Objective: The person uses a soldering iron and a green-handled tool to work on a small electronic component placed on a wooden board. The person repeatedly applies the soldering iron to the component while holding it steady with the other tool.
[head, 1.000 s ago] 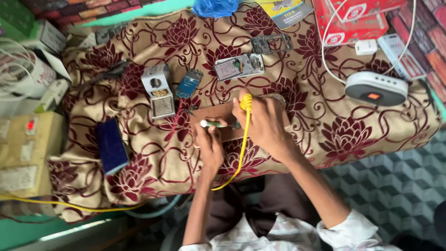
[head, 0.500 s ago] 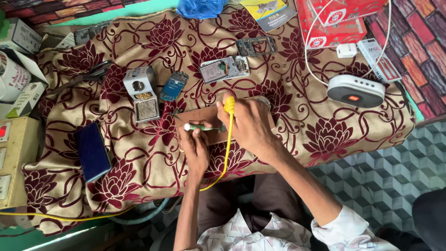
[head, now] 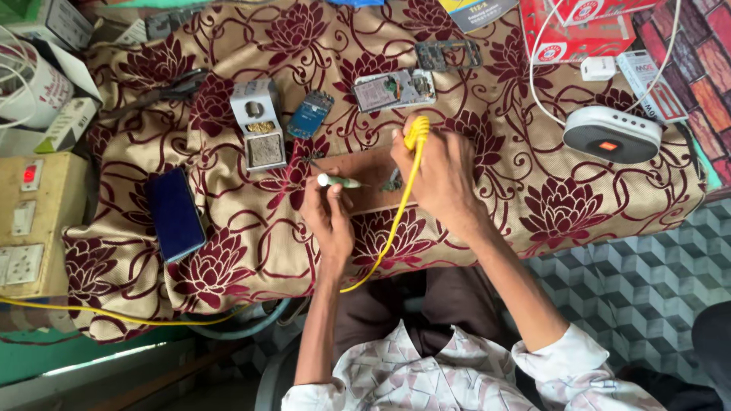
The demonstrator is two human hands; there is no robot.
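My right hand [head: 440,176] grips a yellow-handled soldering iron [head: 416,135] whose yellow cord runs down over the table edge. Its tip points at a small circuit board [head: 393,181] on a brown wooden block [head: 358,164]. My left hand [head: 329,219] holds a thin green-and-white tool [head: 337,181] with its point towards that same board. Both hands rest on the block, close together, over the maroon flowered cloth [head: 228,251].
A grey solder-tip stand [head: 259,133], a blue phone board [head: 310,114], an opened phone [head: 394,90] and a metal frame [head: 448,55] lie behind. A blue phone [head: 175,215] is at the left, a power box [head: 30,224] beyond it. A white speaker [head: 611,135] and red boxes [head: 579,30] sit right.
The view has shifted so the table sits a little lower and further left in frame. Both hands stay on the block with the same tools; no clear movement of either.
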